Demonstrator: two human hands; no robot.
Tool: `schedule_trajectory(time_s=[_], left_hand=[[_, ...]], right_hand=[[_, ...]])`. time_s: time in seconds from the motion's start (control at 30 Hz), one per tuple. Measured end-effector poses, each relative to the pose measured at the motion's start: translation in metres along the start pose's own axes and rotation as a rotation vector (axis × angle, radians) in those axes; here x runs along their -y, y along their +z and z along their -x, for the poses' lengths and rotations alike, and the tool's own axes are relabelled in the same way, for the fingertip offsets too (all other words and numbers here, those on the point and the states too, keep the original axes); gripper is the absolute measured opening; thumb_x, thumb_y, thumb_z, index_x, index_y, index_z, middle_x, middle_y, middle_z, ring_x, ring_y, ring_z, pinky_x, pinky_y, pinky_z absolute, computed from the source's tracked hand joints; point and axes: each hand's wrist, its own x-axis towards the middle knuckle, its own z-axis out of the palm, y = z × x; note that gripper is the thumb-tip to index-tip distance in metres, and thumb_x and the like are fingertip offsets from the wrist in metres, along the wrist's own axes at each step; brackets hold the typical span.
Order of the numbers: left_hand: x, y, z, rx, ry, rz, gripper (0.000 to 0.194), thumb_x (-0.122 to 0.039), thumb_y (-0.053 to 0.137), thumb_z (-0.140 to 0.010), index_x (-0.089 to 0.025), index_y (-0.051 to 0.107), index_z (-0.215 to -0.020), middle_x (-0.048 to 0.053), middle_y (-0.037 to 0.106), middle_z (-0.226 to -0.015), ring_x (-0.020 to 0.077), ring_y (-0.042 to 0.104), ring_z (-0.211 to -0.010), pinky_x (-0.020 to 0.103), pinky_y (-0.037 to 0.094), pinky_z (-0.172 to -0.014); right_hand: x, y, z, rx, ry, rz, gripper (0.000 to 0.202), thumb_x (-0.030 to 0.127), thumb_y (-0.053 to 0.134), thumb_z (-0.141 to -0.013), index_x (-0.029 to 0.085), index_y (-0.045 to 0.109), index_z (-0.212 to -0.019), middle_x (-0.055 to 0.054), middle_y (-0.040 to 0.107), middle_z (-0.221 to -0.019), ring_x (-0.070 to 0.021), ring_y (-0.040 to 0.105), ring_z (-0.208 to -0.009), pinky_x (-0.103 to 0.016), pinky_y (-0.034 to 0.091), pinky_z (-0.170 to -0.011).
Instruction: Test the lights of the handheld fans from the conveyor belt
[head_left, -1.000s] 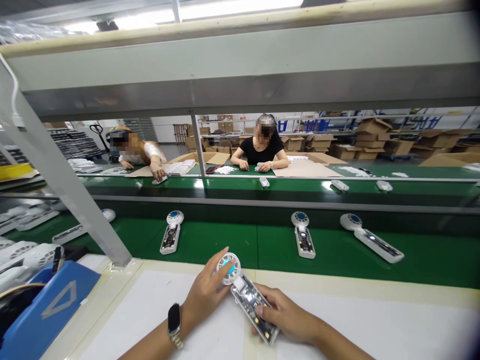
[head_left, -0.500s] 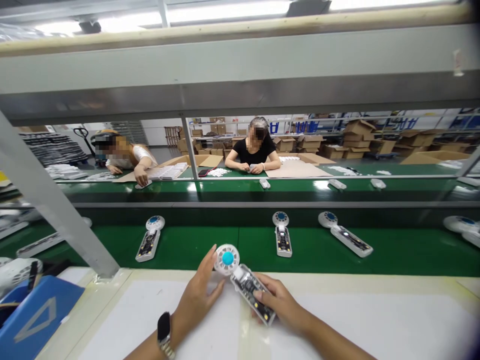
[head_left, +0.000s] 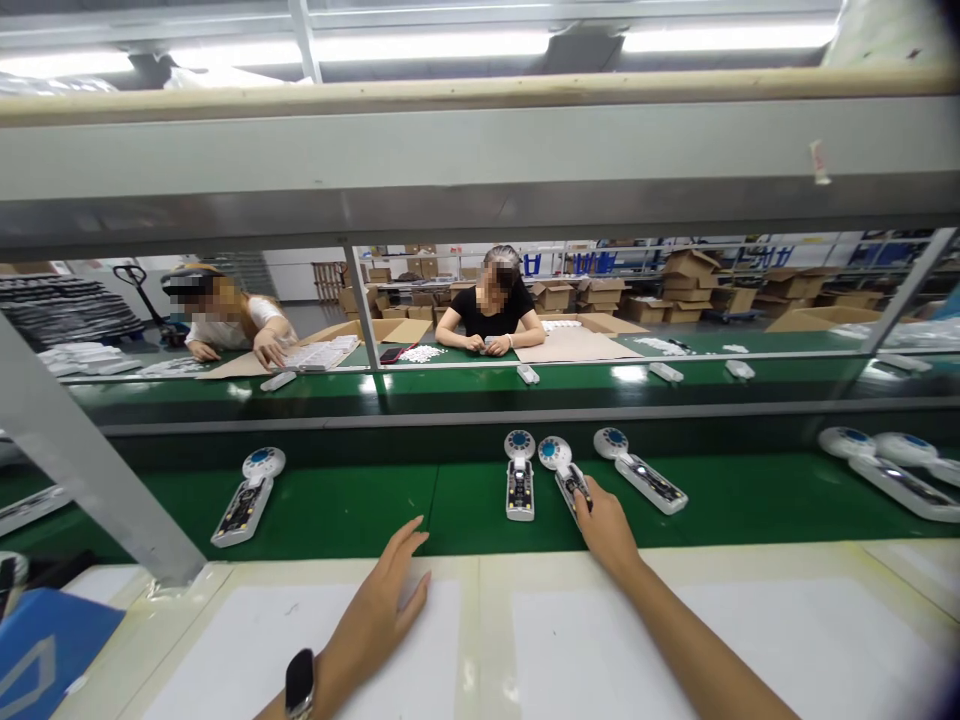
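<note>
My right hand (head_left: 606, 520) is closed around the handle of a white handheld fan (head_left: 556, 455), down at the green conveyor belt (head_left: 345, 505). The fan has a round vented head with a blue centre, and its open handle shows a dark circuit board. Just left of it lies a similar fan (head_left: 519, 480), and another fan (head_left: 641, 470) lies slanted on the right. Over the near edge of the white worktop (head_left: 555, 640), my left hand (head_left: 382, 605) holds nothing, its fingers apart. A watch (head_left: 299, 682) is on the left wrist.
More fans lie on the belt, one fan (head_left: 246, 498) at left and others at far right. A slanted metal post (head_left: 97, 450) and a blue bin (head_left: 52, 650) stand left. Across a second belt (head_left: 450, 385), two people (head_left: 491, 315) work behind a low crossbeam (head_left: 450, 150).
My right hand has carried the fan from above the worktop forward onto the belt, between two others. My left hand has come away from the fan's head. The camera view has shifted slightly.
</note>
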Motion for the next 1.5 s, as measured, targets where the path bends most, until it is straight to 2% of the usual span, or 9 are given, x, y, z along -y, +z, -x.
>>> schedule_trajectory(time_s=[0.2,0.37,0.57,0.67,0.8,0.9,1.03,1.27,1.5], left_hand=[[0.005,-0.001,-0.003,0.141,-0.152,0.035,0.029,-0.033,0.042,-0.085,-0.023,0.049,-0.112,0.009,0.044,-0.131,0.0226,0.052,-0.111,0.035,0.049,-0.088],[0.0,-0.004,-0.008,0.215,-0.278,0.173,0.022,-0.038,0.04,-0.086,-0.022,0.055,-0.091,0.008,0.057,-0.11,0.0217,0.055,-0.101,0.035,0.045,-0.087],[-0.008,-0.002,-0.028,0.258,-0.282,0.326,0.033,-0.044,0.037,-0.086,-0.02,0.055,-0.073,0.006,0.062,-0.085,0.0207,0.056,-0.083,0.032,0.042,-0.078],[0.0,0.008,-0.057,0.295,-0.402,0.438,0.049,-0.054,0.028,-0.084,-0.018,0.056,-0.067,0.006,0.063,-0.076,0.0199,0.057,-0.076,0.03,0.043,-0.073],[0.008,0.035,-0.105,0.264,-0.582,0.425,0.051,-0.062,0.039,-0.074,-0.015,0.053,-0.09,0.008,0.063,-0.086,0.021,0.058,-0.072,0.028,0.042,-0.058],[0.006,0.057,-0.135,0.242,-0.668,0.358,0.045,-0.053,0.057,-0.065,-0.014,0.051,-0.086,0.012,0.063,-0.082,0.0266,0.059,-0.076,0.028,0.038,-0.058],[0.002,0.066,-0.154,0.262,-0.737,0.396,0.03,-0.033,0.069,-0.053,-0.017,0.049,-0.069,0.01,0.062,-0.071,0.0309,0.059,-0.081,0.029,0.038,-0.06],[-0.008,0.031,-0.1,0.331,-0.697,0.874,0.034,-0.033,0.064,-0.063,-0.018,0.047,-0.089,0.002,0.06,-0.076,0.0184,0.06,-0.071,0.028,0.047,-0.059],[-0.026,0.018,-0.045,0.26,-0.72,1.479,0.036,-0.02,0.06,-0.067,-0.021,0.04,-0.096,0.002,0.059,-0.088,0.0146,0.061,-0.062,0.033,0.051,-0.063]], right_hand=[[-0.011,-0.001,-0.01,-0.1,-0.024,0.105,0.037,0.032,0.032,-0.086,0.012,0.061,-0.098,-0.014,0.061,-0.101,-0.027,0.049,-0.098,-0.038,0.035,-0.089],[-0.031,-0.028,-0.026,-0.233,0.121,0.165,0.042,0.026,0.03,-0.085,0.005,0.047,-0.118,-0.02,0.053,-0.117,-0.0331,0.041,-0.11,-0.044,0.03,-0.093],[-0.043,-0.029,-0.031,-0.115,0.288,0.121,0.056,0.036,0.038,-0.083,-0.005,0.042,-0.121,-0.03,0.057,-0.103,-0.0412,0.053,-0.094,-0.05,0.038,-0.078],[-0.04,-0.027,-0.029,-0.042,0.313,0.015,0.063,0.045,0.052,-0.074,0.002,0.046,-0.119,-0.026,0.061,-0.099,-0.0401,0.057,-0.088,-0.046,0.041,-0.073],[-0.025,-0.021,-0.02,-0.018,0.364,-0.206,0.04,0.052,0.06,-0.066,0.017,0.063,-0.085,-0.014,0.066,-0.076,-0.0367,0.06,-0.082,-0.042,0.043,-0.068],[-0.006,-0.013,-0.008,-0.019,0.413,-0.475,0.039,0.057,0.055,-0.068,0.018,0.059,-0.074,-0.007,0.063,-0.064,-0.0305,0.063,-0.069,-0.038,0.048,-0.06],[0.019,-0.01,0.016,0.039,0.435,-0.871,0.043,0.059,0.05,-0.072,0.018,0.055,-0.086,-0.005,0.066,-0.072,-0.0243,0.066,-0.071,-0.035,0.054,-0.063],[0.056,-0.023,0.058,0.327,0.475,-1.29,0.047,0.035,0.076,-0.058,0.02,0.053,-0.097,-0.008,0.066,-0.101,-0.0245,0.066,-0.078,-0.035,0.053,-0.066],[0.062,-0.009,0.067,0.388,0.516,-1.21,0.039,0.035,0.062,-0.07,0.021,0.047,-0.103,-0.001,0.067,-0.068,-0.0176,0.062,-0.053,-0.026,0.045,-0.048]])
